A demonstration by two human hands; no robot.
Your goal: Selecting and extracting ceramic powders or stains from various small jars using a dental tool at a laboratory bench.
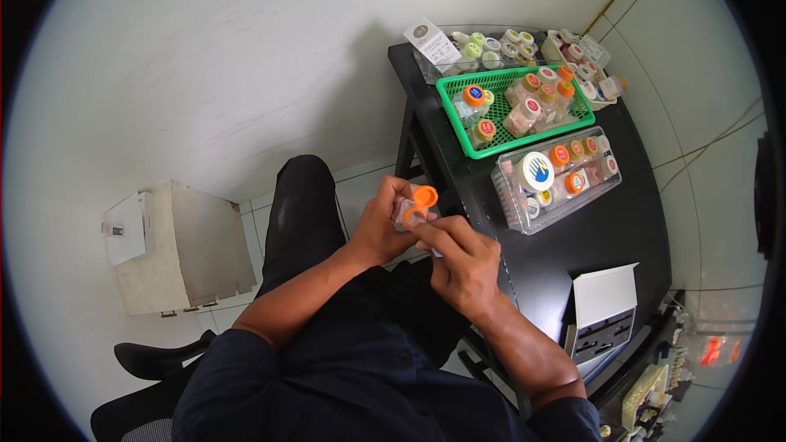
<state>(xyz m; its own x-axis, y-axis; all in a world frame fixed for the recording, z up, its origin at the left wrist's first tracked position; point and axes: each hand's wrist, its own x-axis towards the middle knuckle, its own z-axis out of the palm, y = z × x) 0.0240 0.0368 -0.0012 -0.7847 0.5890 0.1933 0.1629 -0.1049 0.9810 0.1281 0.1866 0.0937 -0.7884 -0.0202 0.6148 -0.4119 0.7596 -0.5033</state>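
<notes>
My left hand (381, 221) is closed around a small clear bottle (402, 211) with pinkish contents or label. Its orange flip cap (425, 196) is up, and the ring-shaped orange mouth faces me. Close against the bottle's mouth, my right hand (463, 260) has its fingers curled and pinched together. A small pale bluish bit (437, 253) shows beneath those fingers; what it belongs to is hidden. Both hands are above my lap, left of the black table (540, 262).
On the table stand a green basket (449, 102) and a clear plastic bin (524, 225), both holding lidded bottles. More jars (509, 45) sit behind. An opened box with a black insert (604, 331) lies near the right. A pale cabinet (147, 262) stands at left.
</notes>
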